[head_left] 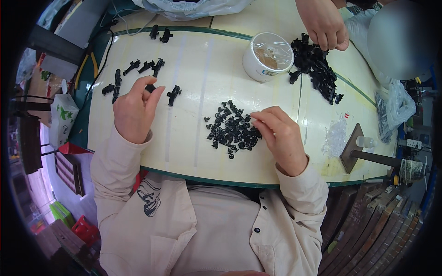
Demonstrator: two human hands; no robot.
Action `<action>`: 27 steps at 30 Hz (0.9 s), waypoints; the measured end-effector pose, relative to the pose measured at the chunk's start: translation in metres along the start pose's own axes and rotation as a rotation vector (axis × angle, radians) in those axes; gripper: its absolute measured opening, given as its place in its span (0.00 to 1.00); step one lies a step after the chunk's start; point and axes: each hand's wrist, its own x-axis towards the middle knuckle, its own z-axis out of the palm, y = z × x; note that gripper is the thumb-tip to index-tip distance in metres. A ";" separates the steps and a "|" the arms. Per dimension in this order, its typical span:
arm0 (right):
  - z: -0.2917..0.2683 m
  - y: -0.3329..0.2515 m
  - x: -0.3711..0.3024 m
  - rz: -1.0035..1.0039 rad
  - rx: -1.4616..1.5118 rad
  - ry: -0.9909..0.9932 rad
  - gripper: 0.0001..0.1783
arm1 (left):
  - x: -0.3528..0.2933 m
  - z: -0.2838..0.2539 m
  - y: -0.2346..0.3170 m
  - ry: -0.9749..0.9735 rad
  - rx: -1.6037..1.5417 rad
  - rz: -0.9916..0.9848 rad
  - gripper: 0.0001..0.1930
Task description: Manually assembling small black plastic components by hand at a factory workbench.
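My left hand (134, 110) is at the left of the table, thumb and fingers closed round a small black plastic part (150, 88), mostly hidden by the fingers. Right beside its thumb lies another black plastic part (174, 95) with short side arms. Several similar parts (146, 66) are scattered beyond that hand. My right hand (282, 135) is at the right edge of a pile of tiny black round-headed pieces (232, 129). Its thumb and forefinger are pinched together there; whatever they hold is too small to make out.
A white tub (268, 57) with clear plastic film stands at the back right. Beyond it another person's hand (326, 30) hangs over a heap of black parts (317, 69). Clear bits (337, 137) lie near a metal stand (352, 149) at the right. The table (221, 172) has a green edge.
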 end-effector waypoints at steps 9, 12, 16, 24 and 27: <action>0.001 0.012 -0.004 0.032 -0.079 -0.068 0.05 | -0.003 0.036 0.074 -0.290 -0.478 0.356 0.11; -0.012 0.010 -0.005 0.093 0.094 -0.054 0.06 | -0.010 0.048 0.082 -0.397 -0.624 0.348 0.12; -0.020 0.011 -0.008 0.099 0.231 0.012 0.08 | -0.010 0.056 0.083 -0.495 -0.711 0.262 0.13; -0.012 0.010 -0.006 0.181 0.019 -0.099 0.08 | -0.007 0.057 0.074 -0.320 -0.537 0.374 0.12; -0.009 0.013 -0.006 0.154 -0.024 -0.142 0.09 | -0.009 0.061 0.075 -0.320 -0.534 0.395 0.11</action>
